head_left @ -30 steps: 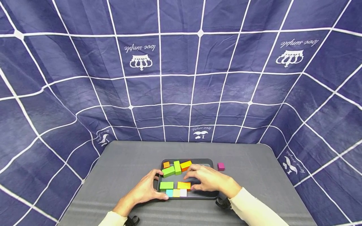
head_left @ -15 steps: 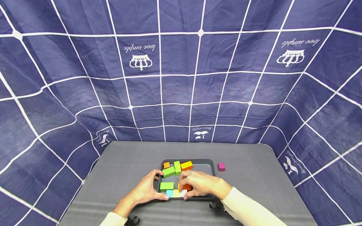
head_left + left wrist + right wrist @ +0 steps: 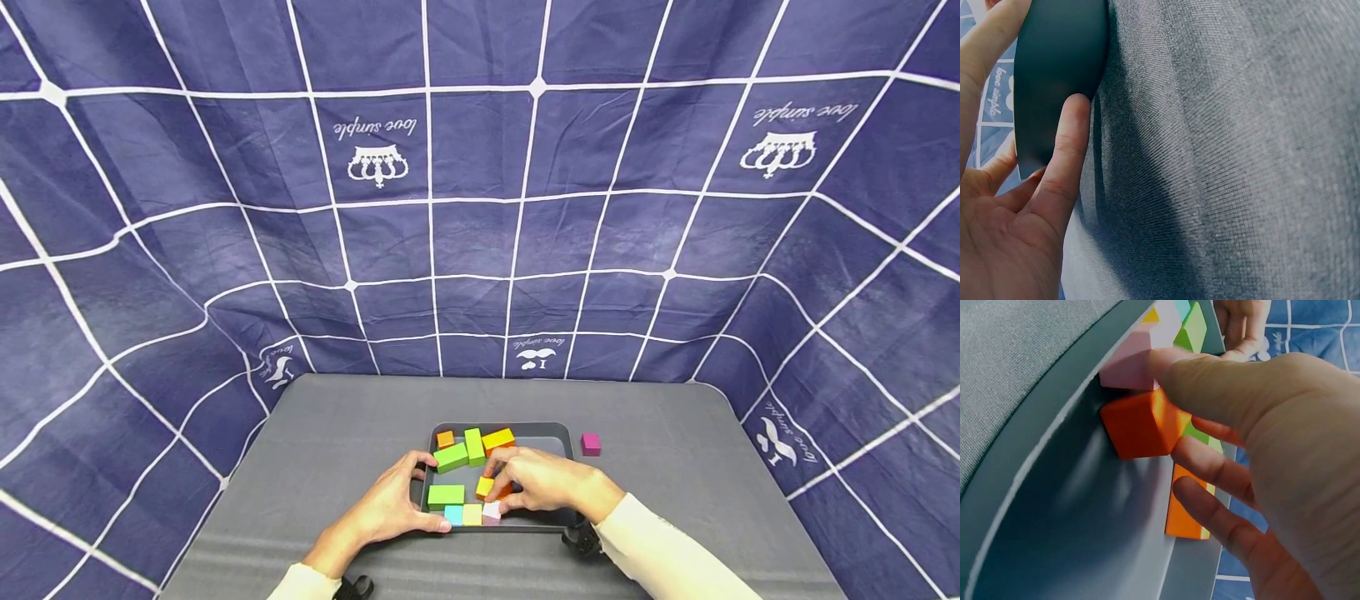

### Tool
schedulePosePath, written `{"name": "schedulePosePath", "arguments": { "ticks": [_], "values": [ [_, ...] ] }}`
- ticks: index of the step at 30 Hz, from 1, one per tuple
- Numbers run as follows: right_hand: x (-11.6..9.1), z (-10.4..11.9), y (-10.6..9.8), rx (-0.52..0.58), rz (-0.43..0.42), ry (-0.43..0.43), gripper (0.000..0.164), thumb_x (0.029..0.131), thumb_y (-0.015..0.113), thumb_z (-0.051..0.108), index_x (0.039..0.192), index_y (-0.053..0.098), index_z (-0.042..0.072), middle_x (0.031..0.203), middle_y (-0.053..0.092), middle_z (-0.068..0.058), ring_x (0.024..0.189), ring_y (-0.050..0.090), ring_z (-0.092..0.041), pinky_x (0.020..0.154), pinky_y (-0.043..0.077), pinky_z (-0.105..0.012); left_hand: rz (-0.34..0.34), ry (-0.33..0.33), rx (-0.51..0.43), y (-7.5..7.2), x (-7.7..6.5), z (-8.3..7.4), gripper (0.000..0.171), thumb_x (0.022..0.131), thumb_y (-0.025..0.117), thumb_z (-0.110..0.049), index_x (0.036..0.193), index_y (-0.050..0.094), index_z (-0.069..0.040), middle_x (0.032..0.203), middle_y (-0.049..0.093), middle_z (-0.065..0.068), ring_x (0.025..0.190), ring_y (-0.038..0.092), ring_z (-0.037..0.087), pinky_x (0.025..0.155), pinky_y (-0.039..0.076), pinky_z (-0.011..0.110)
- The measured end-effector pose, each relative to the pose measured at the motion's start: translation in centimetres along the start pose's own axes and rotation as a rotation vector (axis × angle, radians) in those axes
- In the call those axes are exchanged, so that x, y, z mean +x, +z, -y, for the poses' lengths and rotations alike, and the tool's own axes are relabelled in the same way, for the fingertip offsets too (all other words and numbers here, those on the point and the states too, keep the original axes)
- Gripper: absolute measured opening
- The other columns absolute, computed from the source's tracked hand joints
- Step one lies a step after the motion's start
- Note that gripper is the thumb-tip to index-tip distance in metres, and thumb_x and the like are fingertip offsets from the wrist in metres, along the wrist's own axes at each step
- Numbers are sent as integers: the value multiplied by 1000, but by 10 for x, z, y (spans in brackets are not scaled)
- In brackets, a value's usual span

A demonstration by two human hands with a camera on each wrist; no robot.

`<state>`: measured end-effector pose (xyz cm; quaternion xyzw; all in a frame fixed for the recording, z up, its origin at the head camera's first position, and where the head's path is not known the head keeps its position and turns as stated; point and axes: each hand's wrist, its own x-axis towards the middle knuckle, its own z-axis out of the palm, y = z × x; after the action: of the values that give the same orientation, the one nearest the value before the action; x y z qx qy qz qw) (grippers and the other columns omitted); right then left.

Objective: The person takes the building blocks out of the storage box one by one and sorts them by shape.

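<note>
A shallow grey tray (image 3: 546, 444) is set on the grey desk (image 3: 337, 421), its long axis running left to right, with a blue cloth (image 3: 480, 242) with white lines hung behind. Outside the tray's right end, near it, a magenta cube (image 3: 591, 444) is seen on the desk. Along the far side of the tray are placed an orange cube (image 3: 445, 438), a slanted green block (image 3: 451, 457), a second green block (image 3: 474, 447) pointed away from the person, and a yellow-and-orange block (image 3: 498, 438) laid obliquely. A third green block (image 3: 446, 497), lengthwise left to right, is found nearer the left end.

Against the near wall a row is formed by a light-blue cube (image 3: 453, 515), a pale-yellow cube (image 3: 472, 515) and, at its right end, a pale-lilac cube (image 3: 492, 514), turned slightly askew to the row. Just beyond it, a yellow block with orange sides (image 3: 485, 487) is partly covered by the right hand (image 3: 543, 482).

The lilac cube is touched by the right thumb; the index fingertip is partly hidden, so whether the cube is pinched cannot be told. The tray's left end is gripped between the thumb and fingers of the left hand (image 3: 390, 500).
</note>
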<state>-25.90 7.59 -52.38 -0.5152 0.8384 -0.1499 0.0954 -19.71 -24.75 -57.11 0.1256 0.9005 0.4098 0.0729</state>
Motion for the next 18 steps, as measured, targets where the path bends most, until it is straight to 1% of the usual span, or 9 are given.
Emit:
{"name": "schedulePosePath", "arguments": {
  "ticks": [3,6,7,10,13,18],
  "values": [
    [0,-1,-1,-13,4,0,22,101,95,25,122,92,28,145,74,5,125,73,-6,107,61,-25,-2,0,8,0,0,0,95,72,114,-43,147,61,-17,147,69,16,128,73,28,87,62,30],
    [1,-2,0,-39,9,1,27,97,98,24,123,89,27,150,73,3,122,74,-6,106,61,-25,8,4,-1,1,-1,0,95,73,114,-43,147,61,-16,147,69,17,127,72,28,86,63,29],
    [1,-2,0,-43,11,4,29,97,99,23,124,88,26,150,73,3,121,74,-6,106,62,-25,12,4,-11,2,-1,0,95,73,114,-42,147,61,-15,147,69,18,125,72,28,84,63,29],
    [1,-3,3,-55,15,21,35,95,100,20,127,86,23,144,74,5,118,72,-3,107,61,-24,17,9,-24,3,-2,0,95,74,114,-41,147,60,-14,146,68,19,126,70,28,80,63,27],
    [-1,-4,4,-46,11,35,37,95,99,18,129,85,21,137,74,7,117,70,-1,109,61,-23,12,3,-31,3,-3,0,95,74,114,-40,147,60,-15,146,68,20,125,71,29,79,63,27],
    [-2,-7,4,-27,-9,42,35,96,98,17,128,84,21,136,72,5,117,69,-1,110,60,-24,1,-10,-23,1,-3,0,95,73,114,-40,148,60,-16,148,68,19,128,71,29,83,63,28]
  ]
}}
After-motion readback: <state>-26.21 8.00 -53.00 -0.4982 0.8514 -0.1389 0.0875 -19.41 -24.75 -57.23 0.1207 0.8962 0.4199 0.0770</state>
